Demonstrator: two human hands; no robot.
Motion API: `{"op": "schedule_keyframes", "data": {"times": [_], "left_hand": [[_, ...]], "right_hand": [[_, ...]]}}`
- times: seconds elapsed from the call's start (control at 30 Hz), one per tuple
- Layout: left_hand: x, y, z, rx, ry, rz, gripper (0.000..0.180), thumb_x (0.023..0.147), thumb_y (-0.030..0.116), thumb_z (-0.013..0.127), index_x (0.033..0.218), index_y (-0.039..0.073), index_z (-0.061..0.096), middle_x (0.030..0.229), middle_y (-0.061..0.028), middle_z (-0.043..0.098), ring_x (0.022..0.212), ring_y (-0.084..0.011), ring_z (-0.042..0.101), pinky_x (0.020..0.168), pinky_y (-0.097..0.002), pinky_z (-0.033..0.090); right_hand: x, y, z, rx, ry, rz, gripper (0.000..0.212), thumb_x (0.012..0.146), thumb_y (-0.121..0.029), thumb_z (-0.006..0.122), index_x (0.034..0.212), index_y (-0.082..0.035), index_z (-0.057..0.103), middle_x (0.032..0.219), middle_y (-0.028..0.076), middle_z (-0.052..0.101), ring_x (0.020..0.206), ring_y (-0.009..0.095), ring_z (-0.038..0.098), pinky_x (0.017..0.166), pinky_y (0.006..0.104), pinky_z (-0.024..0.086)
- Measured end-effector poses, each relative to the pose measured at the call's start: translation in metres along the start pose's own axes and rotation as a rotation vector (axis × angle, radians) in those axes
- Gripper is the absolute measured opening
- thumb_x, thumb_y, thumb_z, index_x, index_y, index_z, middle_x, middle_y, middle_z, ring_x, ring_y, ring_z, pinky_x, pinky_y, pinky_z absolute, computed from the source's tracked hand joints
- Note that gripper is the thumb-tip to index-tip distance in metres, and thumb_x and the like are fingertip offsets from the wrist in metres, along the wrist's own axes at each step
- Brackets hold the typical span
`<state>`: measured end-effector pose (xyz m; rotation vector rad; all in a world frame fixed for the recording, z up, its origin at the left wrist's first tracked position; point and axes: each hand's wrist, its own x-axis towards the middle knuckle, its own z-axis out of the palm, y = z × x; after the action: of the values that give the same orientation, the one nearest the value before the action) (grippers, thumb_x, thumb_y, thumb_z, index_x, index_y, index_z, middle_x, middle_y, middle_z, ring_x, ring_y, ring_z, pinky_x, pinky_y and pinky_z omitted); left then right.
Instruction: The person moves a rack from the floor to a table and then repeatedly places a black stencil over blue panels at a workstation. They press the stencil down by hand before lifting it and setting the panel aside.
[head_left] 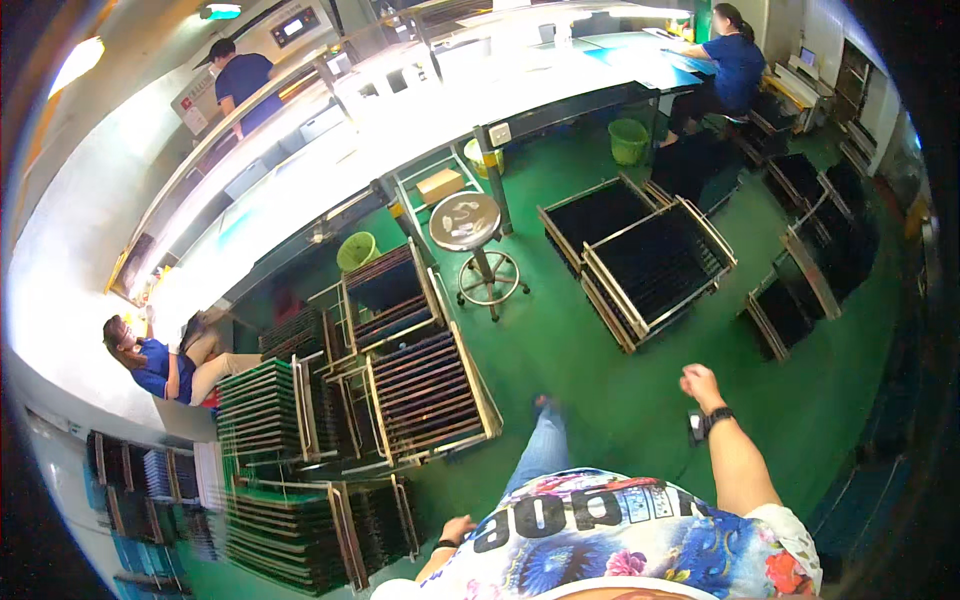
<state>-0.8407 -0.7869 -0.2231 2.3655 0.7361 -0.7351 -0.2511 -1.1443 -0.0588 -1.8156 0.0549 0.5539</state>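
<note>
Right hand [702, 384] is hanging curled, nothing showing in its grip; how far open, cannot tell. Boxy rack [658, 272] is standing ahead, slightly left, apart; right hand being nearer, long axis unclear. Left hand [458, 530] is hanging near a slatted rack [380, 522], grip unreadable. Pale, metal-looking rails [708, 231] are framing dark ribbing.

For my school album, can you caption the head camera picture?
Left hand low, right hand farther forward, above a green floor with dark racks and a round stool.
</note>
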Motion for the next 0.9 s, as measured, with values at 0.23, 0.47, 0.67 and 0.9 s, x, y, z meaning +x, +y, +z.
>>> {"op": "schedule_keyframes", "data": {"times": [0.23, 0.47, 0.67, 0.9], "left_hand": [[0.092, 0.001, -0.085, -0.114, 0.088, 0.063, 0.033, 0.076, 0.039, 0.06, 0.081, 0.007, 0.063, 0.083, -0.0192, 0.064, 0.081, -0.036, 0.062, 0.068, -0.0453, 0.048], [0.315, 0.051, -0.313, -0.586, 0.317, -0.05, 0.032, 0.083, 0.033, 0.055, 0.095, 0.004, 0.062, 0.081, -0.0142, 0.067, 0.073, -0.027, 0.065, 0.061, -0.0362, 0.05], [0.405, 0.198, -0.574, -1.238, 0.45, -0.133, 0.032, 0.089, 0.028, 0.053, 0.106, 0.001, 0.057, 0.093, -0.0082, 0.065, 0.08, -0.0168, 0.064, 0.06, -0.026, 0.047], [0.51, 0.228, -0.666, -1.326, 0.469, -0.17, 0.025, 0.088, 0.024, 0.055, 0.101, 0.003, 0.058, 0.089, -0.0086, 0.065, 0.077, -0.0174, 0.063, 0.058, -0.0262, 0.047]], "right_hand": [[0.147, -0.08, 0.068, -0.135, -0.264, -0.07, 0.016, 0.082, -0.013, 0.052, 0.09, -0.001, 0.06, 0.071, 0.008, 0.063, 0.056, 0.014, 0.058, 0.05, 0.0272, 0.046], [0.234, -0.032, -0.023, 0.359, -0.051, 0.605, 0.022, 0.084, -0.02, 0.056, 0.092, 0.0, 0.051, 0.081, 0.016, 0.062, 0.06, 0.026, 0.06, 0.052, 0.0382, 0.05], [0.307, -0.07, -0.072, 0.446, 0.201, 0.671, 0.018, 0.083, -0.01, 0.051, 0.077, 0.006, 0.055, 0.069, 0.016, 0.06, 0.054, 0.027, 0.056, 0.052, 0.0406, 0.047], [0.515, -0.178, -0.006, 0.514, 0.147, 0.459, 0.014, 0.086, -0.018, 0.053, 0.081, -0.005, 0.054, 0.068, 0.009, 0.06, 0.056, 0.019, 0.058, 0.047, 0.0304, 0.046]]}}
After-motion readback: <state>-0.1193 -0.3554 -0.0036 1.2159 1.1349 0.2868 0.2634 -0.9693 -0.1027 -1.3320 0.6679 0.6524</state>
